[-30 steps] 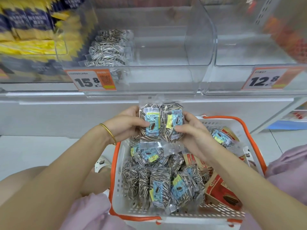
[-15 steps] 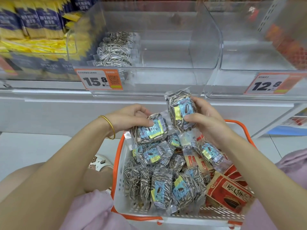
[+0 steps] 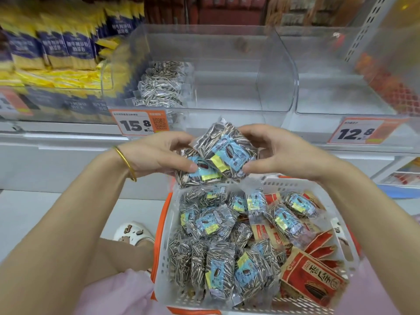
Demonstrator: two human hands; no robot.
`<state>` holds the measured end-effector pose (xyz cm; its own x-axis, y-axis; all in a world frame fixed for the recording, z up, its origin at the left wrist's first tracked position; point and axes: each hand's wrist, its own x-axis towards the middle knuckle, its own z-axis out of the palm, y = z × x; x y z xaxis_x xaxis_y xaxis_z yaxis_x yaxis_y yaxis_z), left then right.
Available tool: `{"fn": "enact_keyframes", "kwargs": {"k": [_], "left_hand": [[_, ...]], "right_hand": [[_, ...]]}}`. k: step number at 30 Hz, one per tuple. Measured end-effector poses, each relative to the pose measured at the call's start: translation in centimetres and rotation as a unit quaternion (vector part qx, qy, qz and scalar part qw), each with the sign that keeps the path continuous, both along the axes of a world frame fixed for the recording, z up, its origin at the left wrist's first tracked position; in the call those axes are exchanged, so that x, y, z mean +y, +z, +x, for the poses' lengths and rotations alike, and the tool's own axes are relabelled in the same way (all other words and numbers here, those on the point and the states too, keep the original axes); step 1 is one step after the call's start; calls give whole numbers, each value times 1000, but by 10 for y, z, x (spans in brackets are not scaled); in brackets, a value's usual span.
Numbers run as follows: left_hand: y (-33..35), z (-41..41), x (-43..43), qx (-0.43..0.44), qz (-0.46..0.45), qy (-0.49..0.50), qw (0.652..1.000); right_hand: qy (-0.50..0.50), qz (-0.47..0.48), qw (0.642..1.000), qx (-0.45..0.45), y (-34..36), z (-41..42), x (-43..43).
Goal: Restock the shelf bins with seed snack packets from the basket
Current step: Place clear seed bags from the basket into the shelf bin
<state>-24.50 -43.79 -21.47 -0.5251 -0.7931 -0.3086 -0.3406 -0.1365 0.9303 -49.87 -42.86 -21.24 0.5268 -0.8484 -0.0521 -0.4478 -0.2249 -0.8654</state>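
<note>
left hand (image 3: pixel 159 156): one seed packet (image 3: pixel 197 176) is gripped, fingers curled on it | right hand (image 3: pixel 280 153): second seed packet (image 3: pixel 227 147) is clamped, laid over the first | both are held above the far edge of the basket (image 3: pixel 162 269), where more packets are heaped | clear bin (image 3: pixel 227 92): far centre, stacked packets (image 3: pixel 161 87) are seen at its left wall

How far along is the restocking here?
Done: a small stack of seed packets lies at the left of the clear bin. In hand: the left hand holds the lower packet, the right hand the upper packet, above the basket. Left: many packets lie in the basket; most of the bin is bare.
</note>
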Motion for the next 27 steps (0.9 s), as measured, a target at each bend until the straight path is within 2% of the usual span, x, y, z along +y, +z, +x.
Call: {"fn": "enact_keyframes", "kwargs": {"k": [3,5,7,10,13,18,21,24,27], "left_hand": [[48,6,-4,-38,-120,-22,992],[79,12,-13,-81,-207,-17,975],[105,19,-26,-63,-233,18,970],[117,32,-50,24,-208,68,975],[103,44,-72,56,-193,117,973],[64,58,-83,-117,-249,138,951],[55,64,-89,-179,-238,116,948],[56,64,-94,-243,-229,70,940],[62,59,-100,-352,-252,2,901]], "right_hand": [[27,-122,988,93,46,16,-9],[45,-235,958,159,81,31,-20],[57,-284,944,159,109,44,-40],[57,-172,982,49,125,62,-72],[77,-123,989,28,116,78,-97],[101,-44,993,42,78,91,-128],[78,71,994,-30,51,95,-140],[22,173,976,-128,33,95,-148],[-44,217,958,-184,25,91,-153]]}}
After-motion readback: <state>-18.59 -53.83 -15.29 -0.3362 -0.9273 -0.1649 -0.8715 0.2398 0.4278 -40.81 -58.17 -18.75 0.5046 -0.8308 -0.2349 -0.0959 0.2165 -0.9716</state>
